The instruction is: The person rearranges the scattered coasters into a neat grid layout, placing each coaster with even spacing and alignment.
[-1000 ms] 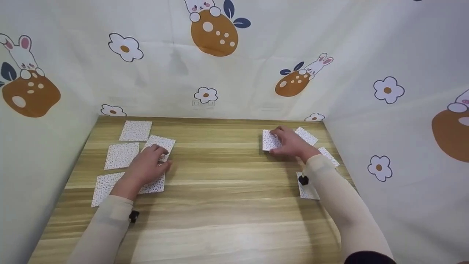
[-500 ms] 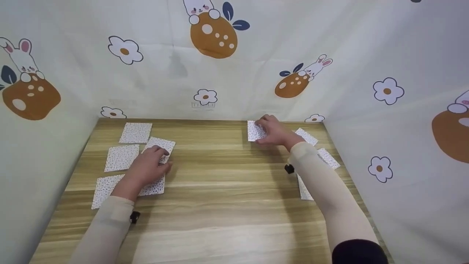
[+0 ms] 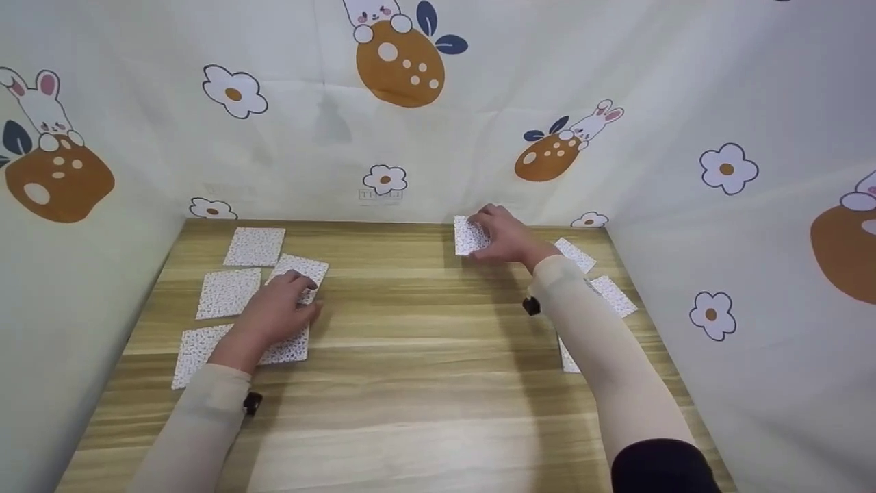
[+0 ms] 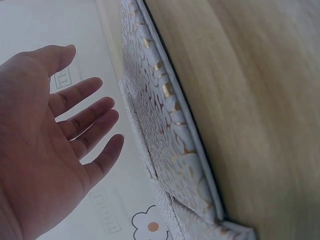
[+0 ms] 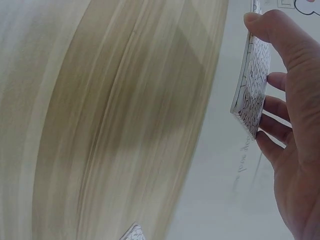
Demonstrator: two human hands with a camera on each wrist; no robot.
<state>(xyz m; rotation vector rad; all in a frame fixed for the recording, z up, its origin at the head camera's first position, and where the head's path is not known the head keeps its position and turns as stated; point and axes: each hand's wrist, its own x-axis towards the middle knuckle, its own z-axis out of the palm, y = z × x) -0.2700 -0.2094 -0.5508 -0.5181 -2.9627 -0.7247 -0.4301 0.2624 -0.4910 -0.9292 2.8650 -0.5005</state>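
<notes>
From where I stand, the right hand [image 3: 503,236] pinches a patterned square [image 3: 471,236] between its thumb and fingers, up off the surface [image 3: 410,404], over by the back edge, against the backdrop of a cloth wall [image 3: 452,147] printed with rabbits and flowers.

The left hand [image 3: 274,308] has nothing in its grasp. It hangs over the squares on that side, fingers loosely spread and slightly bent, apart from the squares in the left wrist view. Beneath it lie a tilted square [image 3: 311,266] and a nearer square [image 3: 294,348], both partly covered by the hand. Farther out, a back square [image 3: 254,246], a middle square [image 3: 229,293] and a front square [image 3: 195,352] run down the left side.

On the right side are a corner square [image 3: 575,255], a slanted square [image 3: 616,296] and a half-hidden square [image 3: 569,357] beside the right sleeve [image 3: 602,329].
</notes>
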